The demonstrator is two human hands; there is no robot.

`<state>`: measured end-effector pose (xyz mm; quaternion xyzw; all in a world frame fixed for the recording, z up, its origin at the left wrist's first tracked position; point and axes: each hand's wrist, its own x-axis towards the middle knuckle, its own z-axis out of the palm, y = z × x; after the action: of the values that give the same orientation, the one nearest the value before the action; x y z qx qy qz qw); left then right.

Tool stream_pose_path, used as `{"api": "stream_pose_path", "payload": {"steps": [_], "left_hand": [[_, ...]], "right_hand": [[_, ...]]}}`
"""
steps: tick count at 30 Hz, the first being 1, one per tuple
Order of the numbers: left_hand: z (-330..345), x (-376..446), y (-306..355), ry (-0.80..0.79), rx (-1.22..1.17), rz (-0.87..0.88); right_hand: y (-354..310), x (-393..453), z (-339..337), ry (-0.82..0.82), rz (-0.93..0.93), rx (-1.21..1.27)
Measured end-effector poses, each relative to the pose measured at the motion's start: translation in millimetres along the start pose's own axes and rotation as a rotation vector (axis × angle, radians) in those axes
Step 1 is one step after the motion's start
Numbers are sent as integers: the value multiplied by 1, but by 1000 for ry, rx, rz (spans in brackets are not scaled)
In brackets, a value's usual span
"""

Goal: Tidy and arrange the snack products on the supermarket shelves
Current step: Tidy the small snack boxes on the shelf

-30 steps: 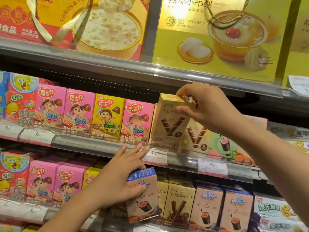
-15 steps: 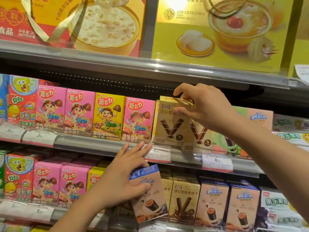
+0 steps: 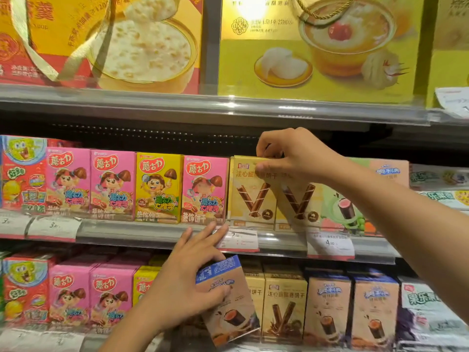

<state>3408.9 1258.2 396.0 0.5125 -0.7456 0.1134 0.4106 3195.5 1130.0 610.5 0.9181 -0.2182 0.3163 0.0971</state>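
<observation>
My right hand (image 3: 291, 154) grips the top of a pale yellow wafer-roll box (image 3: 250, 196) that stands upright on the middle shelf (image 3: 152, 233), between a pink mushroom-biscuit box (image 3: 204, 190) and a second yellow wafer-roll box (image 3: 298, 207). In front of the lower shelf, my left hand (image 3: 185, 283) holds a tilted brown box with a blue top (image 3: 229, 301), thumb across its face and fingers spread upward.
Pink, yellow and red cartoon boxes (image 3: 111, 184) line the left of both shelves. Brown and blue-top boxes (image 3: 327, 308) and a darker wafer-roll box (image 3: 284, 308) fill the lower shelf. Large gift boxes (image 3: 317, 47) sit on the top shelf. Price tags (image 3: 330, 243) hang on the rail.
The yellow wafer-roll box under my right hand has been set straight and upright in the row. My left hand with the brown box has stayed at about the same spot.
</observation>
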Motion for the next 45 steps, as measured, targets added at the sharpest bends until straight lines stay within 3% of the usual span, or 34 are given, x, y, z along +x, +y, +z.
{"api": "stream_pose_path", "payload": {"steps": [11,18,23,30,35,41,45], "left_hand": [[-1,-1,3,11,-8,2],[0,0,5,2,-9,-29],[-2,2,14,-27,-13,-87],[21,-16,80,31,-38,-114],[74,-46,113,-36,-99,-188],[132,-99,128,-32,-471,-533],[165,-125,132,-59,-353,-500]], "right_hand": [[-2,-13,6,30,-30,-228],[-14,-65,-2,170,-77,-141],[-33,-121,23,33,-126,-131],[-40,-218,79,-22,56,371],[-33,-280,121,92,203,506],[-26,-353,141,138,502,741],[-19,-390,158,87,586,724]]}}
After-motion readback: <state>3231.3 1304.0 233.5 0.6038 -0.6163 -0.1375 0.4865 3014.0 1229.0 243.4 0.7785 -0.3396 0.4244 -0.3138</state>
